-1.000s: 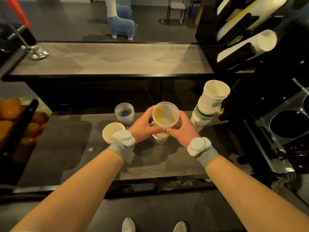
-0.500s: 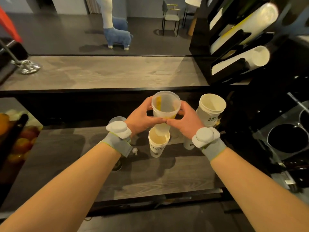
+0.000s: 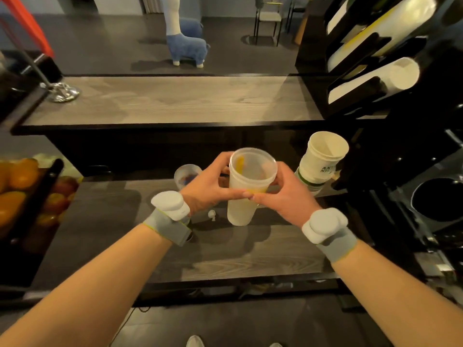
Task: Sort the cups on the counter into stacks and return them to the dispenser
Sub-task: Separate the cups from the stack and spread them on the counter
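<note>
A stack of frosted clear plastic cups (image 3: 246, 186) with yellow print is held upright between both hands above the lower counter (image 3: 250, 249). My left hand (image 3: 209, 182) grips its left side and my right hand (image 3: 285, 196) its right side, thumbs meeting in front. A leaning stack of white paper cups (image 3: 320, 161) stands just right of my hands. A small clear cup (image 3: 186, 175) with red and blue inside peeks out behind my left hand. The black dispenser (image 3: 375, 58) at upper right holds long white cup stacks in slanted tubes.
A higher wooden bar top (image 3: 175, 101) runs behind the lower counter. Oranges and other fruit (image 3: 22, 191) fill a bin at the left. Round black openings (image 3: 438, 201) lie in the equipment on the right. A small white object (image 3: 212, 214) lies on the counter near my left wrist.
The plastic cups went up off the counter and then came down over the paper cup that stood below them, which is now hidden. The camera tilted up.
</note>
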The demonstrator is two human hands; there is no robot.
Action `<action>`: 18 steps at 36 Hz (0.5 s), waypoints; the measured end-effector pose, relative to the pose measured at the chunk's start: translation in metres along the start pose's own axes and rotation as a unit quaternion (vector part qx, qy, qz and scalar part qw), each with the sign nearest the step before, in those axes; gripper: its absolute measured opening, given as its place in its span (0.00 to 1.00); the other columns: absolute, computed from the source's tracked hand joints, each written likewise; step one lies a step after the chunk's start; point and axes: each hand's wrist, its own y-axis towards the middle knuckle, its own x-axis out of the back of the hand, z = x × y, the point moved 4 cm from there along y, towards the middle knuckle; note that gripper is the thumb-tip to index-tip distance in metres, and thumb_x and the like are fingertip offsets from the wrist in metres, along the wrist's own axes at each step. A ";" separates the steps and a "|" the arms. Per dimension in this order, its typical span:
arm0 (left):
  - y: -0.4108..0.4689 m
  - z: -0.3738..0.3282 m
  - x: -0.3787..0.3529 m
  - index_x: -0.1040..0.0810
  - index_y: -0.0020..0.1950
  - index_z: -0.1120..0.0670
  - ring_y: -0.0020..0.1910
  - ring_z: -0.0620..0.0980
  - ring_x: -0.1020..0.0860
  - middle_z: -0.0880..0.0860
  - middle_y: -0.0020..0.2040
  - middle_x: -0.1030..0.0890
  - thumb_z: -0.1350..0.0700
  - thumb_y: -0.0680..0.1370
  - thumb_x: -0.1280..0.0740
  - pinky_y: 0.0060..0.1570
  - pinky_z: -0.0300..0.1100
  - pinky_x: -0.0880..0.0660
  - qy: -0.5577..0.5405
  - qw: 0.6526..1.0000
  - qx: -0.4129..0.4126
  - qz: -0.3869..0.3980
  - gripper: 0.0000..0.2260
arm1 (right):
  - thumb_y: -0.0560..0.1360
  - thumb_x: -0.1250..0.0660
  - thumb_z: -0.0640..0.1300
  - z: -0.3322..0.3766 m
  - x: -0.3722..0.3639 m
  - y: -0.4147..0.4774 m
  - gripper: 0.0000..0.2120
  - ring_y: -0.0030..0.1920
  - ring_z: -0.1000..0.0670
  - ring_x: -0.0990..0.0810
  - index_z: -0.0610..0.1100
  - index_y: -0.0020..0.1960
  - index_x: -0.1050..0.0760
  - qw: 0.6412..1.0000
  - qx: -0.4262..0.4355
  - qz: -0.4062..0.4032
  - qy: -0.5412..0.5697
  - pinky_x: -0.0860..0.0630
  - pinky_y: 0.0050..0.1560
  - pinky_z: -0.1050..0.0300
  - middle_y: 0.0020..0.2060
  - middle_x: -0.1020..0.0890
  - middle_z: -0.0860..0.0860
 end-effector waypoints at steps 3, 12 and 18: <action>-0.014 0.029 -0.015 0.36 0.71 0.44 0.64 0.42 0.25 0.43 0.65 0.26 0.49 0.68 0.21 0.62 0.45 0.24 -0.021 0.999 0.036 0.015 0.36 | 0.64 0.21 0.52 -0.024 -0.016 -0.011 0.31 0.56 0.58 0.22 0.56 0.62 0.32 0.999 -0.027 0.022 -0.002 0.21 0.57 0.52 0.55 0.21 0.59; -0.050 0.101 -0.059 0.38 0.68 0.36 0.65 0.41 0.26 0.42 0.65 0.26 0.48 0.67 0.20 0.67 0.49 0.27 -0.034 0.988 0.137 0.068 0.37 | 0.64 0.19 0.49 -0.083 -0.056 -0.042 0.37 0.59 0.60 0.25 0.56 0.67 0.34 0.990 -0.109 0.083 -0.012 0.25 0.58 0.60 0.58 0.24 0.60; -0.047 0.131 -0.080 0.43 0.67 0.35 0.67 0.44 0.28 0.40 0.65 0.28 0.49 0.69 0.21 0.67 0.46 0.28 -0.004 0.977 0.197 0.087 0.37 | 0.65 0.20 0.43 -0.111 -0.072 -0.038 0.35 0.55 0.61 0.25 0.56 0.64 0.36 0.985 -0.137 0.099 -0.025 0.31 0.47 0.75 0.54 0.26 0.62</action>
